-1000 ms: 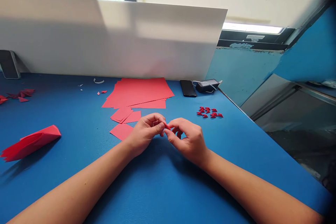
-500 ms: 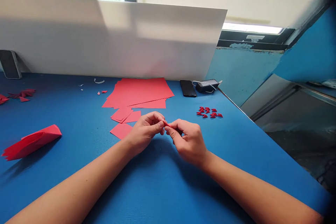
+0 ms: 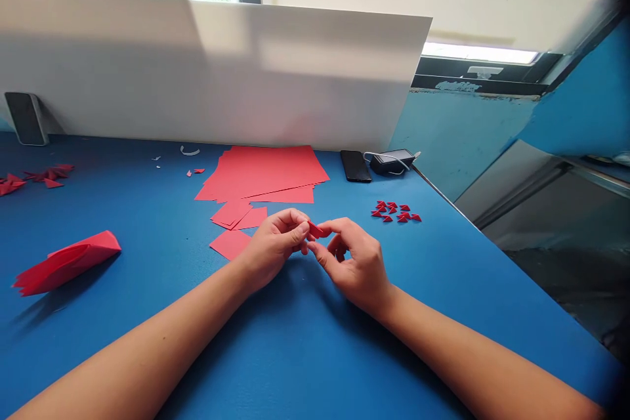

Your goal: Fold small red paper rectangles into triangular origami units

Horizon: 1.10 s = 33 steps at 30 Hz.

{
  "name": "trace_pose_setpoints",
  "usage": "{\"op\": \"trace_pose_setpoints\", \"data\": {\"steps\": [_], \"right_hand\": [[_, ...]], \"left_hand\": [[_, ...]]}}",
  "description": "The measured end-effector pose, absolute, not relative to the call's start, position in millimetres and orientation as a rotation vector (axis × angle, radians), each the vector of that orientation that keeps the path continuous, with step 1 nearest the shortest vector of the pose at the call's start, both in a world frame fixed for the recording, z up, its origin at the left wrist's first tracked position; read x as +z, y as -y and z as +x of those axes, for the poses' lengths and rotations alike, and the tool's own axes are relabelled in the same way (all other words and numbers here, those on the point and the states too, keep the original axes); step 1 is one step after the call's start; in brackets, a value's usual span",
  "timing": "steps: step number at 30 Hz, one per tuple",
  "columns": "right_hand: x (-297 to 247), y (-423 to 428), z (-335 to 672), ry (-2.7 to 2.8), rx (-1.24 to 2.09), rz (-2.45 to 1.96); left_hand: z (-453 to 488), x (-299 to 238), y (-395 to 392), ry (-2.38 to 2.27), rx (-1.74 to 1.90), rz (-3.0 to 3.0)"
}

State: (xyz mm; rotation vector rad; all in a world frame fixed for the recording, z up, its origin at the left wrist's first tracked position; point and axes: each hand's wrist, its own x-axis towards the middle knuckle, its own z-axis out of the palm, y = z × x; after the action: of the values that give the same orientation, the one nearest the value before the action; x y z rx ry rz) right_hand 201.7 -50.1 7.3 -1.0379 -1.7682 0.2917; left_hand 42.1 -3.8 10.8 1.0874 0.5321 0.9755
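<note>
Both of my hands meet over the middle of the blue table (image 3: 443, 275). My left hand (image 3: 273, 246) and my right hand (image 3: 357, 262) pinch one small folded piece of red paper (image 3: 315, 230) between their fingertips. Just left of my left hand lie several small red paper rectangles (image 3: 231, 243). Beyond them spreads a stack of larger red sheets (image 3: 266, 174). A cluster of several small folded red triangles (image 3: 396, 211) sits to the right of my right hand.
A white board (image 3: 211, 72) stands along the table's back. A black phone (image 3: 355, 165) and a dark power bank with a cable (image 3: 391, 161) lie near it. A larger folded red paper shape (image 3: 63, 262) rests at left, red scraps (image 3: 34, 177) farther back. The table's edge runs diagonally at right.
My fingers have shifted slightly on the small red piece, and my right hand's fingers have opened a little. The view has drifted a bit to the left.
</note>
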Motion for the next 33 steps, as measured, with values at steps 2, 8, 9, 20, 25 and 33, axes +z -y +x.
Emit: {"op": "trace_pose_setpoints", "data": {"steps": [2,8,9,20,25,33], "right_hand": [[8.1,50.2,201.3,1.772,0.303,-1.058],[7.9,47.5,201.0,1.748,0.266,-1.058],[7.8,46.9,201.0,1.758,0.256,-1.055],[7.9,41.5,202.4,1.463,0.850,-1.107],[6.2,37.7,200.8,1.263,1.145,-0.999],[2.2,35.8,200.9,1.176,1.307,-0.923]], "left_hand": [[41.9,8.7,2.9,-0.542,0.983,1.092],[42.1,7.5,2.0,-0.622,1.002,1.140],[42.4,7.5,2.3,-0.637,1.000,1.138],[43.9,10.3,2.6,-0.596,0.840,0.961],[42.1,8.5,2.0,-0.564,0.806,1.023],[43.6,11.8,3.6,-0.786,0.994,1.353]]}}
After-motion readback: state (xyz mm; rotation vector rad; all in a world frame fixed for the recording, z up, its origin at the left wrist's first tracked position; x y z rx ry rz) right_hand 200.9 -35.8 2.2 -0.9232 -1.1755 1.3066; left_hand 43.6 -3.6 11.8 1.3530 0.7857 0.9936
